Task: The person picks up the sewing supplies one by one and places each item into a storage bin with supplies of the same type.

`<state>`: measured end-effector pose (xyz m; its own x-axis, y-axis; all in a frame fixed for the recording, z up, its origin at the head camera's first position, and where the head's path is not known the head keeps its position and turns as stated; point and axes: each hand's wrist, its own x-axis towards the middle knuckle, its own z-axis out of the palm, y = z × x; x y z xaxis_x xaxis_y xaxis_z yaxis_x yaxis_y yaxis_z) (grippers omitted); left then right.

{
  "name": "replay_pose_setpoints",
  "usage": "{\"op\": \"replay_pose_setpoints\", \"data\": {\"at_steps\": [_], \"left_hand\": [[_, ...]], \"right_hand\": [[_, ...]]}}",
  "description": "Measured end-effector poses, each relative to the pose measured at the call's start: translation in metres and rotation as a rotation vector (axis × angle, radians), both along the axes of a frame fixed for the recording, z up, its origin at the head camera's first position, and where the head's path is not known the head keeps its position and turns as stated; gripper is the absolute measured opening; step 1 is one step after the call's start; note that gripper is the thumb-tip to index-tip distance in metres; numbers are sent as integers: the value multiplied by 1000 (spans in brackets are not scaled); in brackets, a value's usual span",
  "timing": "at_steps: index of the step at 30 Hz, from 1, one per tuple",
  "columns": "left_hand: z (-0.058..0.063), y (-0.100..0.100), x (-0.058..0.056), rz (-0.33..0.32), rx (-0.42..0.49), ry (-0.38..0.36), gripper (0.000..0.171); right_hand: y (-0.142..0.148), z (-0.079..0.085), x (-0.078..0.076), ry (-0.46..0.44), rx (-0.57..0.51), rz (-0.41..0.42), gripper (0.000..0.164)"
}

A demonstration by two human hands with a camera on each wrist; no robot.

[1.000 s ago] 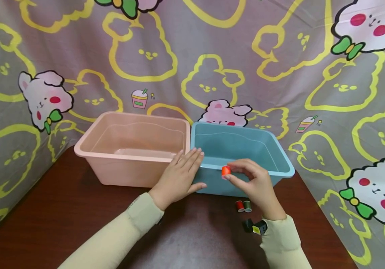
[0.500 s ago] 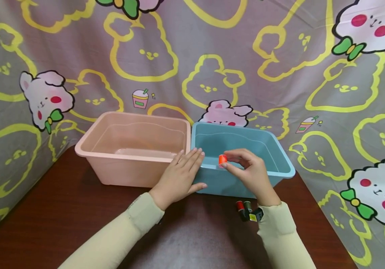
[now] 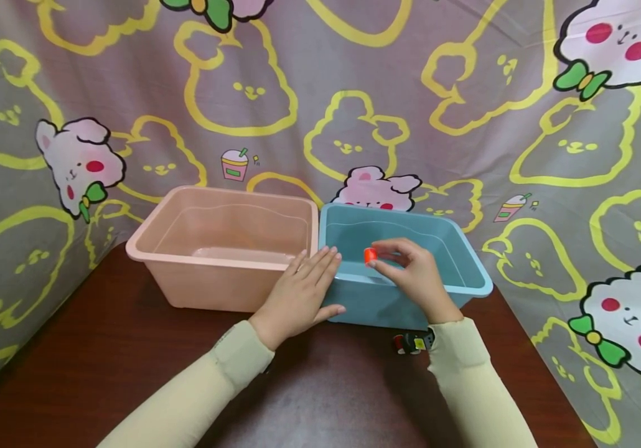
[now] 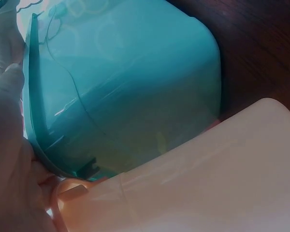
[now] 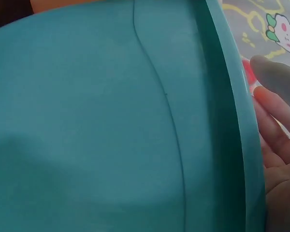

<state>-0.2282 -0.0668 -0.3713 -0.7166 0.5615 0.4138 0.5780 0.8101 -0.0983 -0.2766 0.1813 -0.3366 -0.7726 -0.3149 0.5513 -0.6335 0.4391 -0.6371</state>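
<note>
My right hand (image 3: 418, 270) pinches a bright orange-red thread spool (image 3: 370, 256) between thumb and fingers, over the front part of the blue bin (image 3: 376, 305). In the right wrist view the bin's rim partly hides this spool (image 5: 248, 72) and the fingers. My left hand (image 3: 298, 295) lies with straight fingers across the front rims where the pink bin (image 3: 203, 283) and the blue bin meet. The left wrist view has that hand (image 4: 12, 159) at the rims' edge. A darker red spool (image 3: 398, 344) stays on the table, partly covered by the right wrist camera.
Both bins stand side by side on the dark wooden table (image 3: 102, 367). A patterned curtain (image 3: 455, 56) hangs close behind and at the sides. The black wrist camera (image 3: 418, 342) under the right wrist hides the green spool.
My right hand has moved up and forward with the orange-red spool, from in front of the blue bin to over its inside. The left hand has stayed in place.
</note>
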Motion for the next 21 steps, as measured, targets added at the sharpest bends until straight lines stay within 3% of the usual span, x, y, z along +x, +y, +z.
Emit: {"op": "replay_pose_setpoints", "data": {"at_steps": [9,21], "left_hand": [[2,1,0,9,-8,-25,91],[4,0,0,14,-13,-43,92]], "right_hand": [[-2,11,-13,-86,106,-28,35],[-5,12,-33,-244,168,1,31]]}}
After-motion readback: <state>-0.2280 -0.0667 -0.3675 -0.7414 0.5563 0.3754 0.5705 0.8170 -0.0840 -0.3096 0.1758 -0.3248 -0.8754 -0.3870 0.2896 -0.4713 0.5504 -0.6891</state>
